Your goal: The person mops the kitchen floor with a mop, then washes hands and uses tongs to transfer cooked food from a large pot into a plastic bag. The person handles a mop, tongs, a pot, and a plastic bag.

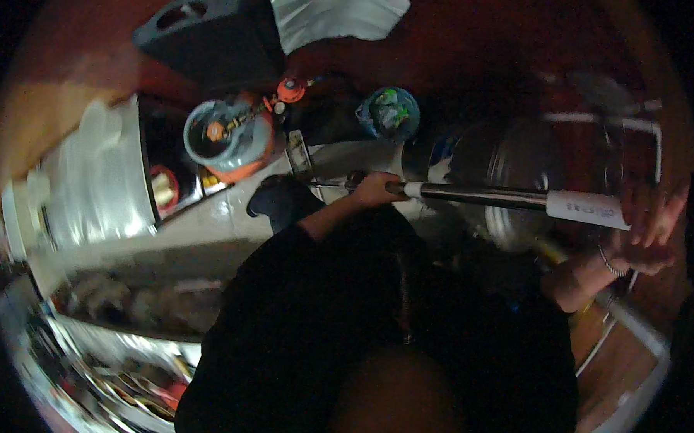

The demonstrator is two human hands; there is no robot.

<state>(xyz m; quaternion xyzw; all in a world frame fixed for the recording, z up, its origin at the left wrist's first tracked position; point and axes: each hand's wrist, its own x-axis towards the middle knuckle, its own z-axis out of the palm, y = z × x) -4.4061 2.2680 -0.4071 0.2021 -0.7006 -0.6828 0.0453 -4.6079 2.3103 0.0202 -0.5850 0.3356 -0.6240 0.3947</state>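
My left hand [377, 189] grips a long pole [481, 195] with a dark, shiny shaft. A white collar sits on the shaft just beyond that hand, and a white label [585, 209] with blurred print wraps the right end. Left of my hand a thinner part of the pole runs toward a small framed flat piece [298, 152] at floor level; whether they join is unclear. At the far right my right hand [651, 241], with a bracelet at the wrist, is beside the labelled end. Its fingers are blurred but look extended and apart, with nothing seen in them.
A grey and orange gas cylinder [254, 140] with an orange regulator [291, 90] stands ahead on the left. Nearby are a lined waste bin [392, 117], a dark plastic container [215, 48] and a large metal pot [500, 223]. A metal cabinet [107, 177] is at left.
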